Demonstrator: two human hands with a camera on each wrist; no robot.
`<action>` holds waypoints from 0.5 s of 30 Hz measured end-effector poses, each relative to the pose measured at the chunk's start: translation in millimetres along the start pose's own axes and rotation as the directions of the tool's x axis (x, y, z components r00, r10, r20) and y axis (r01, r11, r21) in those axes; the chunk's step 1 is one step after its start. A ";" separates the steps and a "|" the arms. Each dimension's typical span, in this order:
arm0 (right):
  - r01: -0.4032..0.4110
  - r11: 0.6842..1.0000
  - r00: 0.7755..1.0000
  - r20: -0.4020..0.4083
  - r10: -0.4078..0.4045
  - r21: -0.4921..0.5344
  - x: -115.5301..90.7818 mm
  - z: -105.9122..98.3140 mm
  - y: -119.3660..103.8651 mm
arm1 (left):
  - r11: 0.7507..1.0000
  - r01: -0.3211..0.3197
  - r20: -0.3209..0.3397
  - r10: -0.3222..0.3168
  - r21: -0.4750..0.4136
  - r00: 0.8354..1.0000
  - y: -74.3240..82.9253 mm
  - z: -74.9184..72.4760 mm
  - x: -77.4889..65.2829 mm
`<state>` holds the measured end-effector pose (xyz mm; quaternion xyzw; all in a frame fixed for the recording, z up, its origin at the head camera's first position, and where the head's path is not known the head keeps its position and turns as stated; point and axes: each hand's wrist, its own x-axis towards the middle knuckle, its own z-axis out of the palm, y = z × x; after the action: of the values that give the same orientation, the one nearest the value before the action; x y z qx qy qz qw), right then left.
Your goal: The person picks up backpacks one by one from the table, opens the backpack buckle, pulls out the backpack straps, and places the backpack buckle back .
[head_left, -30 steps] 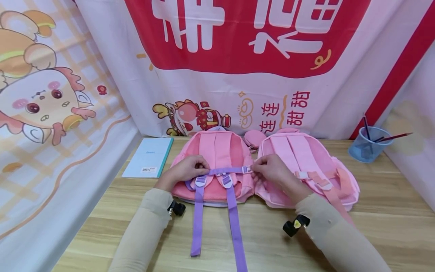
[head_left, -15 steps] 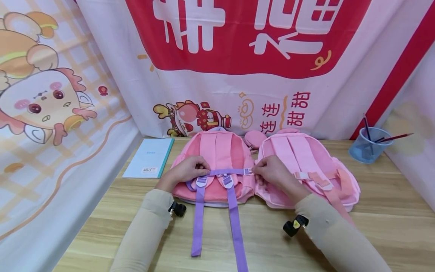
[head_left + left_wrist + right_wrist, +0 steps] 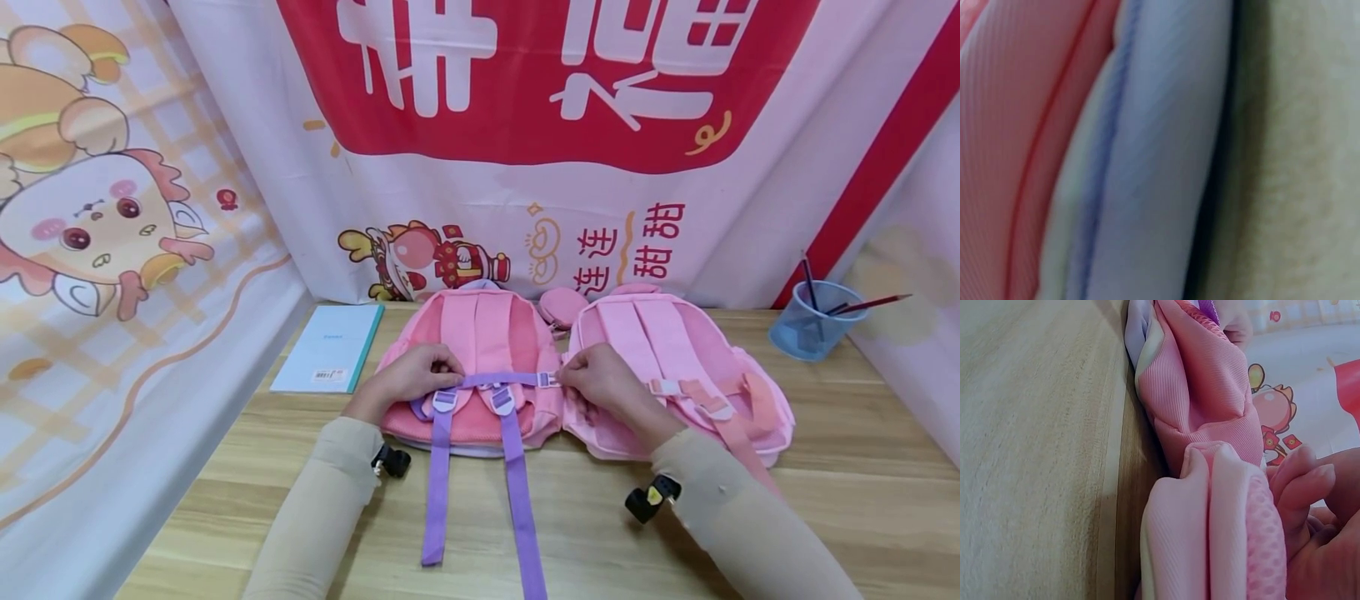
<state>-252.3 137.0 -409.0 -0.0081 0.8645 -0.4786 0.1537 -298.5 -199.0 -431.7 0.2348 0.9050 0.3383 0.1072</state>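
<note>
A pink backpack (image 3: 480, 329) lies on the table with its strap side up. Across it runs a purple chest strap (image 3: 510, 377), pulled straight between the two hands. My left hand (image 3: 420, 372) pinches the strap near the bag's left side. At the other end, my right hand (image 3: 603, 379) pinches the white buckle (image 3: 546, 380) at its right edge; its fingertips partly hide that end. Two purple webbing tails (image 3: 437, 492) hang toward the front. In the right wrist view the fingers (image 3: 1300, 487) are curled, beside the bags. The left wrist view shows only blurred bag fabric (image 3: 1147, 156).
A second, lighter pink backpack (image 3: 633, 333) lies against the first, under my right hand. A round pink pouch (image 3: 562, 307) sits behind them. A light blue notebook (image 3: 326, 348) lies left, and a blue mesh pen cup (image 3: 810, 325) with pencils stands right.
The right hand and the buckle have shifted very slightly to the right since the first frame. The left hand keeps its pinch on the strap, nearly still.
</note>
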 end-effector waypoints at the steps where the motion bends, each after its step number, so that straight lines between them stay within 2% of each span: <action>1: -0.002 1.000 1.000 -0.002 0.002 0.000 0.0 0.0 -0.1 | 1.000 0.004 0.000 -0.004 0.001 1.000 0.2 -0.1 0.3; 11: -0.008 0.999 1.000 0.002 0.008 -0.049 0.2 -4.1 -0.4 | 1.000 0.003 0.015 -0.003 0.010 1.000 0.8 -0.6 3.3; 15: 0.024 0.996 1.000 -0.006 -0.024 -0.086 -2.4 -8.2 0.7 | 1.000 0.003 0.012 -0.003 0.024 1.000 5.2 -3.6 2.9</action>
<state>-252.2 144.6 -404.9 -0.0233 0.8846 -0.4429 0.1442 -300.4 -196.1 -425.7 0.2369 0.9085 0.3259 0.1106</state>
